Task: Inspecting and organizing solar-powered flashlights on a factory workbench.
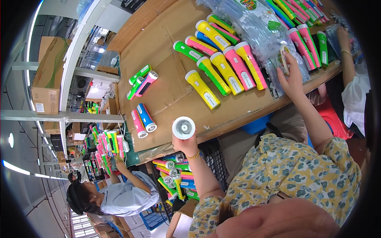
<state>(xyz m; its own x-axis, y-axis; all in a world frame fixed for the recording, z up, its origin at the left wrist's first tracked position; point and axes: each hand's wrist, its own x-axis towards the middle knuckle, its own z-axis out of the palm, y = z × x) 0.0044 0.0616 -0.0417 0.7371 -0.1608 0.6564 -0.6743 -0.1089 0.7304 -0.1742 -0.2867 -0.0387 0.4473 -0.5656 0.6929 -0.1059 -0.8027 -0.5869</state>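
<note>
My left hand (185, 146) is closed round a flashlight (183, 127) at the table's near edge. Its white round head and clear lens face up, while its body is mostly hidden. My right hand (293, 77) is over the clear plastic bags (264, 43), thumb and fingers apart. A small pale curved thing (283, 57) lies by its fingertips; I cannot make out what it is. Between the hands, several flashlights lie side by side in rows, among them a yellow one (202, 89), a pink one (239, 68) and a green one (213, 75).
Blue and pink flashlights (147, 118) lie at the table's left, with more beyond. A crate of flashlights (174, 178) stands below the near edge. At right a co-worker's hand (343, 38) reaches onto the cardboard-covered table (158, 87). Another person (127, 194) works at left.
</note>
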